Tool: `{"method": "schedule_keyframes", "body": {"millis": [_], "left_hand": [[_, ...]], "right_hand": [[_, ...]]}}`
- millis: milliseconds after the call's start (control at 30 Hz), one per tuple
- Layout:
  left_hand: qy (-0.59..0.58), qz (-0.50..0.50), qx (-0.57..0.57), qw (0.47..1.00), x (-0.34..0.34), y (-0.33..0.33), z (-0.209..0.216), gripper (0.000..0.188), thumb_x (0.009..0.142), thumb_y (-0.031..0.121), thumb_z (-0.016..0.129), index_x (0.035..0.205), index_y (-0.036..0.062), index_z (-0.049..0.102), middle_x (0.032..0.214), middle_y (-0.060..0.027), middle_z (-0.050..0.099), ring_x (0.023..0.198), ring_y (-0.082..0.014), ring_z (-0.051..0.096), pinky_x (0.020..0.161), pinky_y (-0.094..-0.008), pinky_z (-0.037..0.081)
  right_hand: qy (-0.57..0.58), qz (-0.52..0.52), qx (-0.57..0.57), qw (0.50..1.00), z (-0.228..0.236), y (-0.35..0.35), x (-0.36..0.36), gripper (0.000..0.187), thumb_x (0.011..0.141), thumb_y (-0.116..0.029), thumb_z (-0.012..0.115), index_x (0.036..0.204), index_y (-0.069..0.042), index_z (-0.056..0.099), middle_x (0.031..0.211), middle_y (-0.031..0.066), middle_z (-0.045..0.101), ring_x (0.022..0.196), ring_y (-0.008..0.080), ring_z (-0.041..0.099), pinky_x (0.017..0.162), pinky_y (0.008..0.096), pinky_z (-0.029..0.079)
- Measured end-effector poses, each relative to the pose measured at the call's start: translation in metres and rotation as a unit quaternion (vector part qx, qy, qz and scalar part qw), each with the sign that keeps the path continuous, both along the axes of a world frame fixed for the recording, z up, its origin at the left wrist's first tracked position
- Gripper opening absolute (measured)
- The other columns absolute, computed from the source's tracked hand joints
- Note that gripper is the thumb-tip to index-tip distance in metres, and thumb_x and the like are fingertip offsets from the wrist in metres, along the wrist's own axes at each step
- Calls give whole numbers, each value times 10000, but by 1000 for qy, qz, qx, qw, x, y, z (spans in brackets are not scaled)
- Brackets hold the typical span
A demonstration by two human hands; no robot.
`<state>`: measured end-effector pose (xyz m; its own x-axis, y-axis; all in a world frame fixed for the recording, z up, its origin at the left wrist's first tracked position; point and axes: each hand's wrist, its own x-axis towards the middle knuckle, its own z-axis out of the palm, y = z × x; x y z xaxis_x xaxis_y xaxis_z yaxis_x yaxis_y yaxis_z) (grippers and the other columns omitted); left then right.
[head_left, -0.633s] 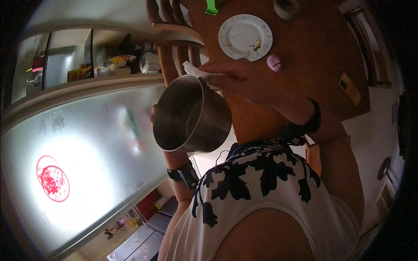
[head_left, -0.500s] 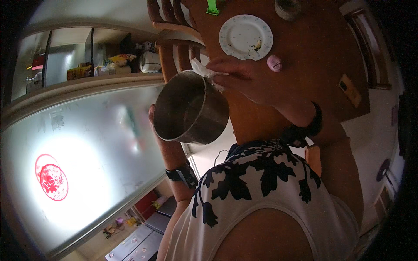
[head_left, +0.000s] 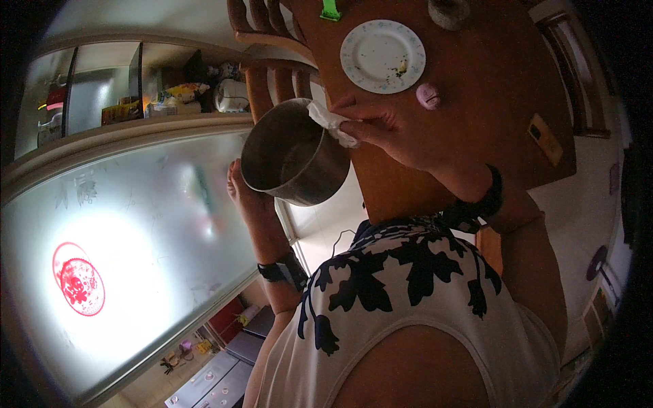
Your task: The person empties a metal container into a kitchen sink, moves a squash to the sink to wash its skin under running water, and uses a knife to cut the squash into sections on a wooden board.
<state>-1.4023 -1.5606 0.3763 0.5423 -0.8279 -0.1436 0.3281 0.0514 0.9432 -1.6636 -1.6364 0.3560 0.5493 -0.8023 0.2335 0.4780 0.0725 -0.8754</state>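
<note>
1. Since the earlier frames, the pot (head_left: pixel 318 175) has shifted higher in the view, baring more of the left hand (head_left: pixel 246 189), and the tissue (head_left: pixel 332 125) now lies on the right of its rim.
2. Held up beside the near-left part of the wooden table (head_left: pixel 401 190), the pot is tilted, its mouth turned toward the left.
3. Left hand: partly curled, it holds the pot from its lower left side; some of the fingers are hidden behind the metal.
4. Right hand (head_left: pixel 388 132): thumb and fingers are closed in a pinch on the white tissue, which touches the pot's rim.
5. On the table, a white plate (head_left: pixel 367 58) bears dark crumbs, with a round pink thing (head_left: pixel 428 96) just beside it.
</note>
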Motion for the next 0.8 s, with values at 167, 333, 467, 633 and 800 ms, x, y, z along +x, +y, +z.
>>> {"method": "schedule_keyframes", "body": {"millis": [167, 333, 467, 633, 800], "left_hand": [[33, -11, -12, 999, 10, 4, -7, 130, 877, 133, 537, 782, 49, 566, 769, -62, 628, 715, -189, 615, 669, -308, 520], [27, -29, 6, 999, 63, 37, -34, 131, 894, 170, 511, 889, 42, 539, 880, -81, 598, 802, -210, 584, 722, -327, 500], [58, -56, 47, 996, 65, 89, -49, 194, 911, 207, 485, 996, 34, 512, 990, -100, 569, 890, -232, 554, 775, -347, 480], [79, -51, 95, 991, 72, 142, -60, 302, 933, 253, 453, 1130, 25, 478, 1129, -124, 532, 999, -258, 515, 840, -371, 455], [25, -74, 120, 990, 77, 161, -59, 408, 946, 297, 438, 1250, 25, 427, 1255, -138, 477, 1101, -274, 463, 906, -396, 418]], "right_hand": [[3, 78, 100, 992, 5, 5, -4, 300, 920, -185, 516, 1148, 7, 545, 1083, 109, 555, 928, 171, 599, 820, 263, 518], [-245, 176, 271, 914, -35, -1, -6, 337, 948, -200, 463, 1256, -64, 458, 1173, 92, 505, 999, 139, 556, 784, 258, 538], [-81, 102, 114, 985, -58, -18, -5, 312, 963, -216, 424, 1232, -61, 456, 1175, 92, 505, 1008, 140, 552, 766, 242, 532], [-74, 35, 40, 996, -25, -9, 5, 278, 953, -203, 444, 1177, -46, 493, 1172, 77, 521, 989, 129, 566, 777, 230, 516], [-124, 157, 269, 942, -23, 8, 14, 357, 937, -231, 480, 1235, -37, 457, 1196, 101, 516, 1058, 164, 537, 859, 270, 480]]}}
